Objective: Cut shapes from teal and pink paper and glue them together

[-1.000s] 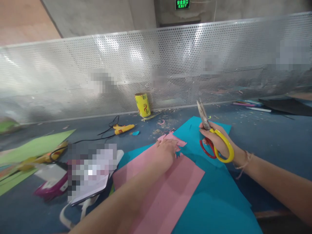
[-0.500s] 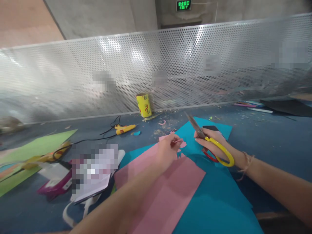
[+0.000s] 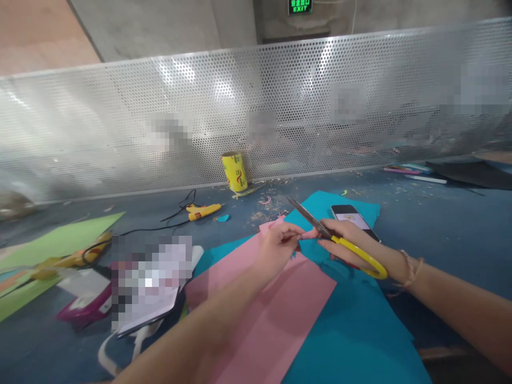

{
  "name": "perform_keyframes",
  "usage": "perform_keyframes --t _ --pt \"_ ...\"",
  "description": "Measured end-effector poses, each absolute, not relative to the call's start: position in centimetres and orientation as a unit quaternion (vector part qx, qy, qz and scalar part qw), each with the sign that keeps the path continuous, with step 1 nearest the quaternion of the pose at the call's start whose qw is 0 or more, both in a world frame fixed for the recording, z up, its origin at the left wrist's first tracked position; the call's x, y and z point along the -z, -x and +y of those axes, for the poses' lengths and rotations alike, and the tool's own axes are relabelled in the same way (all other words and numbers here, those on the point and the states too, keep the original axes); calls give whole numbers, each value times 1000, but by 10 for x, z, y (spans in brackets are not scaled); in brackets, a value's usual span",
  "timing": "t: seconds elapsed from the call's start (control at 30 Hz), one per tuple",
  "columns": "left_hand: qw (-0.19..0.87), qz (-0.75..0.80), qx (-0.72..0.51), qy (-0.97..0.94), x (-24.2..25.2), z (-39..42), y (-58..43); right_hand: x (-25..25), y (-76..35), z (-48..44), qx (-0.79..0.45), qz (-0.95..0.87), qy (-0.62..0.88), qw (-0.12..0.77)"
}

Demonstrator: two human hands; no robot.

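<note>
Scissors (image 3: 360,255) with yellow and red handles are gripped in my right hand (image 3: 347,234), their blades pointing up and left. My left hand (image 3: 280,246) pinches a small pink paper piece (image 3: 309,234). Fingers of my right hand reach that piece from the other side, close to the blades; whether they grip it I cannot tell. Under my left hand and forearm lies a pink sheet (image 3: 276,314), on top of blue sheets (image 3: 356,325). A phone (image 3: 352,216) with a lit screen lies just beyond my right hand, partly covered by it.
A yellow glue gun (image 3: 204,212) and a yellow cardboard tube (image 3: 235,172) are towards the back. At left are another phone (image 3: 154,298) on a white stand, a purple object (image 3: 86,309) and green paper (image 3: 60,240). A perforated metal screen (image 3: 280,106) borders the table.
My right hand and the scissors have moved left to the pink piece in my left hand. The handles have come closer together. More of the phone behind my right hand shows.
</note>
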State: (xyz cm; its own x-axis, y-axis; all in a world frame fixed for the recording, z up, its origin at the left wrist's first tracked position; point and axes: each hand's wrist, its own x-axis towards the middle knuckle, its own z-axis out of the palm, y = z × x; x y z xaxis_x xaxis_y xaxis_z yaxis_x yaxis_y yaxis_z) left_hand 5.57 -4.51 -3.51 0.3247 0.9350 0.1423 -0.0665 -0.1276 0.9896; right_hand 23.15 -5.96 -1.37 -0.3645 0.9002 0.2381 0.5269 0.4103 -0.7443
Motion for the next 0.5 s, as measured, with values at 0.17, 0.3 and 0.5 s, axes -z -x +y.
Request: perform_keyframes --t 0.17,0.3,0.5 --pt "595 354 -443 -570 33 -49 -54 21 -233 -52 -220 -793 464 327" --pt "536 379 -437 -614 34 -50 -55 24 -235 -49 -172 -824 450 297" --pt "455 388 -443 -668 41 -48 -56 31 -234 -50 -96 -836 442 311"
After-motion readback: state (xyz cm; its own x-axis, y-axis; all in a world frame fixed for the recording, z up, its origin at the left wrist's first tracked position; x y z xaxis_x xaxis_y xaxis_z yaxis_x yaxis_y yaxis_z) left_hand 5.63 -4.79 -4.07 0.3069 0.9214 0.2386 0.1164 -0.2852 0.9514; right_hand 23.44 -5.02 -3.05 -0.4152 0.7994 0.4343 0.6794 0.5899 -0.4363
